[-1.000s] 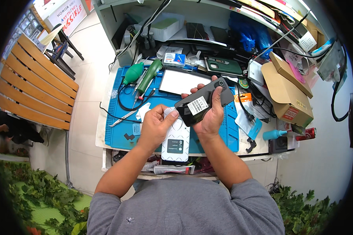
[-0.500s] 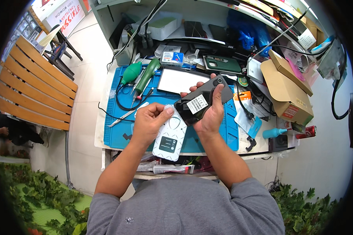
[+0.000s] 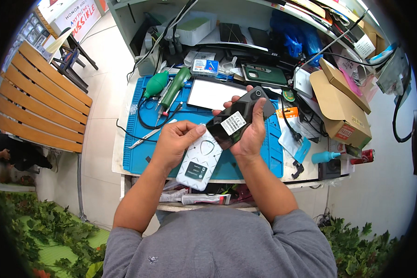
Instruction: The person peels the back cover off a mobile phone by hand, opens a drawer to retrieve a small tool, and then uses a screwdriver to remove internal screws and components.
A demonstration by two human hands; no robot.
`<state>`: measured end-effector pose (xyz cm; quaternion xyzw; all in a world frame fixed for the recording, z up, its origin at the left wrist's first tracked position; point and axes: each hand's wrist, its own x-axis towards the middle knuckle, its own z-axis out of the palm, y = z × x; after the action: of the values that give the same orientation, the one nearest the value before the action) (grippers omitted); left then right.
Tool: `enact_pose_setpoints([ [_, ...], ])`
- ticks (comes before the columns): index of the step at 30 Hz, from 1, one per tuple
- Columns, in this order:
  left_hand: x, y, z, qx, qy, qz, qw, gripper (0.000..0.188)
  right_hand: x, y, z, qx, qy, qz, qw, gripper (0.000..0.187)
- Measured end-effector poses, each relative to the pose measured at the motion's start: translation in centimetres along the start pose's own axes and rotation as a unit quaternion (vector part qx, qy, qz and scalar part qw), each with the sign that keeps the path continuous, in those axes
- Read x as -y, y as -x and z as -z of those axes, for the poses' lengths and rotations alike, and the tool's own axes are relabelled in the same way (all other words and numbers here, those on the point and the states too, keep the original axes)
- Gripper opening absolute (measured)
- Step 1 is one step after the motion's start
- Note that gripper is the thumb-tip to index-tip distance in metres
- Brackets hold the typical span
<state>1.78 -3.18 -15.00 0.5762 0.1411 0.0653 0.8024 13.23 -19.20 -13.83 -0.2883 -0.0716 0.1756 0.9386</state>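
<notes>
Right hand (image 3: 251, 134) is wrapped around a glossy black phone (image 3: 238, 118), thumb laid across its back, a small white sticker on the slick dark shell; the device tilts up and away above the bench. Left hand (image 3: 173, 141) pinches the upper edge of a white phone case (image 3: 200, 160), fingers curled over it, so both hands are gripping, neither loose. The case looks smooth and matte with rounded corners, a faint printed pattern and a dark green label low on it; its top corner sits just under the black phone, touching or nearly so, I cannot tell which.

Below them lies a blue rubbery work mat (image 3: 139, 155), ridged with little trays. On it: a flat white rectangular sheet (image 3: 213, 94), a green-handled tool (image 3: 173, 88), a green bulb blower (image 3: 155, 83), slim metal tweezers (image 3: 146, 136).

To the right, an open brown cardboard box (image 3: 340, 104), and a teal squeeze bottle (image 3: 324, 156) lying on its side. Cables clutter the back. Pale tiled floor (image 3: 99, 116), a slatted wooden bench (image 3: 37, 111) off to the left, leafy greenery (image 3: 41, 227) near the person's feet.
</notes>
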Motion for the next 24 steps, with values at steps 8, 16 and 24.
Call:
enact_pose_setpoints([
  [8,-0.6,0.3,0.2,0.002,-0.057,-0.046,0.997,0.022,0.0,-0.1,0.5,0.012,0.009,-0.013,1.0,0.071],
  [16,-0.9,0.3,0.1,-0.008,-0.121,-0.062,0.991,0.02,-0.3,0.1,0.0,0.029,0.002,-0.031,0.999,0.072],
  [24,-0.6,0.0,0.5,0.001,-0.083,-0.032,0.996,0.021,0.1,-0.3,0.2,0.014,-0.005,-0.018,1.0,0.079],
])
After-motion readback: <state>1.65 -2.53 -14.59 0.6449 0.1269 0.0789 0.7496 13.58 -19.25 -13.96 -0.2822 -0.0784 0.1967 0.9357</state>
